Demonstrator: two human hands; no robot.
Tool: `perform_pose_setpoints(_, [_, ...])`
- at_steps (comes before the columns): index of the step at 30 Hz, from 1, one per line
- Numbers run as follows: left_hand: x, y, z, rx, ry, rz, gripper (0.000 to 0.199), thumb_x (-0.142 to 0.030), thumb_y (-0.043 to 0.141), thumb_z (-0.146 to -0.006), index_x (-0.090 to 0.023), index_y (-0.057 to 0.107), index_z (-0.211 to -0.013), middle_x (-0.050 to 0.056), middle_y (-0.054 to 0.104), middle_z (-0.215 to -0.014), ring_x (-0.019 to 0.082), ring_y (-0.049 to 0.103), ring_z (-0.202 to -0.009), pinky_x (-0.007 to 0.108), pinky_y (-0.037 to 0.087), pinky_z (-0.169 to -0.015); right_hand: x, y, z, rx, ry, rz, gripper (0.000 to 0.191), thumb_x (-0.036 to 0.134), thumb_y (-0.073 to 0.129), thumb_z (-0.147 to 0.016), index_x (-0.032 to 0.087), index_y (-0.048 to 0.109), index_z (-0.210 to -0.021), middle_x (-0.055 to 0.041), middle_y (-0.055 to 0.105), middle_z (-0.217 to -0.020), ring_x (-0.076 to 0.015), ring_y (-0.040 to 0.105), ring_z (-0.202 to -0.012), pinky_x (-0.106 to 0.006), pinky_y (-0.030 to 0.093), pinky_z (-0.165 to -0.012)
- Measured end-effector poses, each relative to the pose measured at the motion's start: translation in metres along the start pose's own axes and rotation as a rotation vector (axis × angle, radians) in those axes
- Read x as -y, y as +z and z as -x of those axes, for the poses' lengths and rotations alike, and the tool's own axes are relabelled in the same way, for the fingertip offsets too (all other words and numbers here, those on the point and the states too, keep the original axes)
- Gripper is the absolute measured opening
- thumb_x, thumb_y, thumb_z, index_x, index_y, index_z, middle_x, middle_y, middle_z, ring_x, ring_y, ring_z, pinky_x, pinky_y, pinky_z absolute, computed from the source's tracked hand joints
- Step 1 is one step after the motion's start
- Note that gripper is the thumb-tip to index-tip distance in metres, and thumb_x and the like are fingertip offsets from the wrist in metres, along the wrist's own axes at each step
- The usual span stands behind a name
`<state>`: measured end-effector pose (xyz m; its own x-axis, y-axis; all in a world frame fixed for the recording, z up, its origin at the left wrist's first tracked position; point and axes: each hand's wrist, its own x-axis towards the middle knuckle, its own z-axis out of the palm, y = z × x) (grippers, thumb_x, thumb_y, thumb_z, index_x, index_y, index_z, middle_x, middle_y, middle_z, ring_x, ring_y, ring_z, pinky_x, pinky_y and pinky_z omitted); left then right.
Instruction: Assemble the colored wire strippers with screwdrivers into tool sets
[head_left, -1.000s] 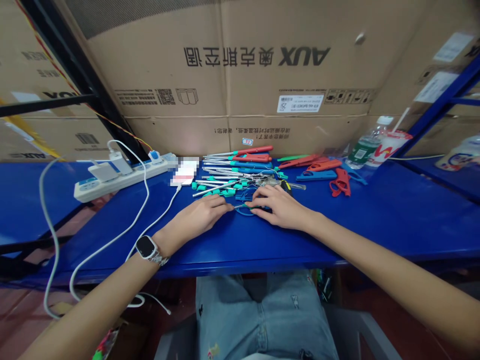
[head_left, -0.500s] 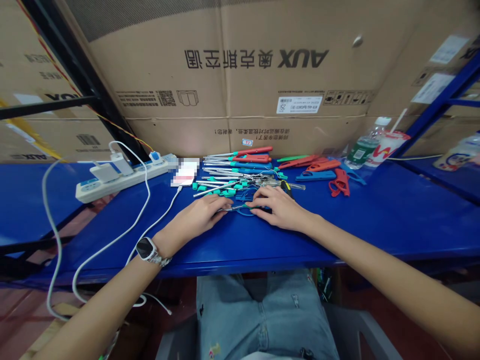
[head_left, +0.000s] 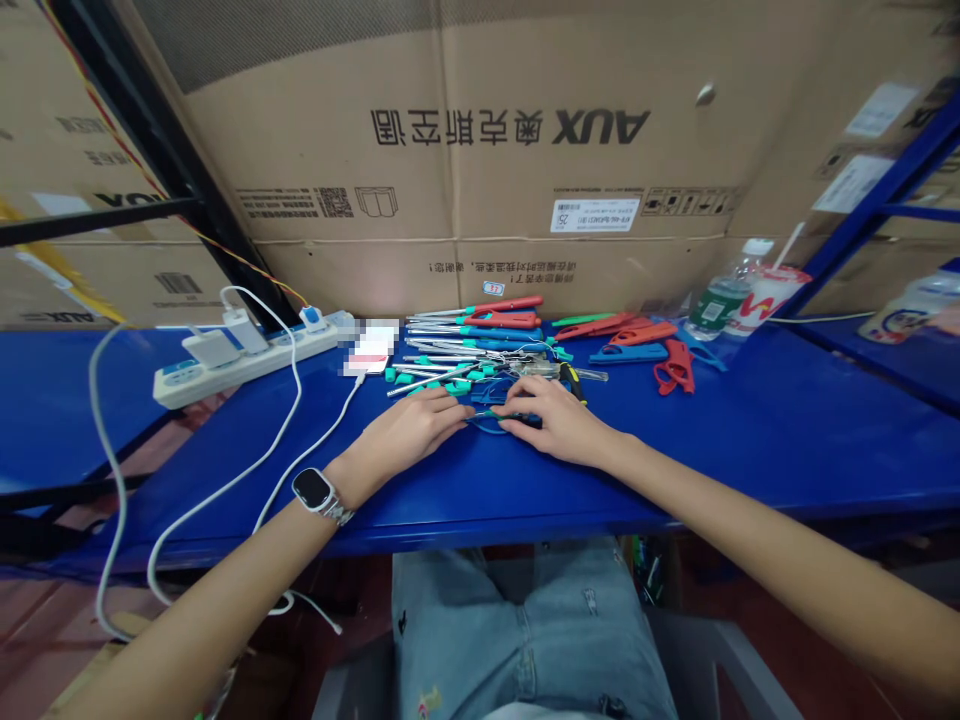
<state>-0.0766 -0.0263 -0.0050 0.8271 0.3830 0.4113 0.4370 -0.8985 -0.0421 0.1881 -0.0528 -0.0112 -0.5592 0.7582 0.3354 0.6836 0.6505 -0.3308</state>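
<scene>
Near the middle of the blue table [head_left: 450, 490], my left hand [head_left: 420, 428] is closed on the metal tube of a lighter part. My right hand [head_left: 551, 418] is closed round the blue handle end of the same lighter part [head_left: 491, 425], opposite my left hand. Its green collar shows between my fingers. Just beyond my hands lies a pile of metal tubes with green ends [head_left: 435, 372], beside lighters with red handles [head_left: 517, 318] and blue handles. A yellow and black tool [head_left: 573, 383] rests beyond my right hand.
Red handle shells [head_left: 675, 368] and a blue one [head_left: 630, 353] lie to the right. Behind them stand a bottle [head_left: 720, 305] and a cup [head_left: 765, 300]. A power strip [head_left: 195, 378] with white cables is at the left. Cardboard [head_left: 480, 170] rises behind.
My left hand has shifted slightly right, towards my right hand, covering more of the metal tube. The view has tilted slightly. My right hand has barely moved.
</scene>
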Motion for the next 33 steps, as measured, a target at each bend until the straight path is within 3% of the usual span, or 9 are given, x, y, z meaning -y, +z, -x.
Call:
perform_pose_setpoints(3, [0.003,0.000,0.000,0.001,0.022,-0.013,0.040,-0.030,0.034,-0.111,-0.016,0.072,-0.114,0.009,0.071,-0.091,0.021,0.068,-0.086,0.036,0.059,-0.080,-0.003,-0.004,0.000,0.002,-0.011,-0.071,0.025,0.036,0.062,-0.100,0.026,0.075,-0.119,-0.0092,0.065,-0.118,-0.0256,0.062,-0.113,-0.048,0.046,-0.100])
perform_pose_setpoints(8, [0.004,0.000,0.002,-0.001,0.053,-0.064,0.042,-0.029,0.033,-0.112,-0.015,0.072,-0.114,0.008,0.070,-0.090,0.021,0.067,-0.086,0.035,0.059,-0.078,-0.022,-0.024,-0.017,-0.161,0.058,-0.124,0.031,0.021,0.047,-0.104,0.021,0.071,-0.124,-0.0113,0.064,-0.116,-0.0232,0.063,-0.108,-0.044,0.049,-0.098])
perform_pose_setpoints(13, [0.002,0.000,0.002,-0.024,0.080,-0.132,0.040,-0.028,0.033,-0.112,-0.013,0.071,-0.112,0.009,0.070,-0.090,0.021,0.068,-0.085,0.035,0.059,-0.076,-0.039,-0.030,-0.043,0.088,0.101,0.062,0.016,0.029,0.069,-0.093,0.021,0.076,-0.106,-0.0102,0.069,-0.105,-0.0293,0.061,-0.106,-0.050,0.046,-0.096])
perform_pose_setpoints(15, [0.001,0.000,0.001,-0.030,0.084,-0.162,0.040,-0.028,0.033,-0.112,-0.013,0.070,-0.110,0.008,0.071,-0.090,0.021,0.068,-0.085,0.035,0.060,-0.076,-0.039,-0.028,-0.048,0.125,0.091,0.078,0.009,0.029,0.072,-0.091,0.022,0.075,-0.096,-0.0085,0.070,-0.101,-0.0291,0.060,-0.105,-0.050,0.045,-0.095])
perform_pose_setpoints(21, [-0.002,-0.001,0.001,-0.024,0.055,-0.192,0.037,-0.027,0.034,-0.111,-0.013,0.069,-0.105,0.008,0.071,-0.090,0.021,0.068,-0.085,0.035,0.060,-0.077,-0.032,-0.026,-0.048,0.028,0.044,0.039,0.011,0.024,0.072,-0.090,0.019,0.066,-0.082,-0.0069,0.070,-0.096,-0.0248,0.061,-0.100,-0.041,0.045,-0.088])
perform_pose_setpoints(28, [-0.001,-0.001,0.003,-0.033,0.057,-0.177,0.034,-0.026,0.037,-0.110,-0.012,0.068,-0.105,0.010,0.071,-0.092,0.022,0.069,-0.084,0.036,0.059,-0.076,-0.023,-0.036,-0.030,-0.164,0.011,-0.134,0.003,0.020,0.061,-0.089,0.021,0.059,-0.092,-0.0027,0.072,-0.086,-0.0178,0.066,-0.077,-0.031,0.047,-0.072])
perform_pose_setpoints(33, [0.000,0.000,0.003,-0.023,0.034,-0.147,0.029,-0.027,0.039,-0.110,-0.014,0.065,-0.107,0.009,0.072,-0.094,0.022,0.068,-0.085,0.036,0.058,-0.077,-0.021,-0.037,-0.009,-0.290,-0.164,0.082,0.005,0.023,0.058,-0.093,0.020,0.061,-0.090,-0.0045,0.073,-0.082,-0.0186,0.065,-0.071,-0.034,0.047,-0.073])
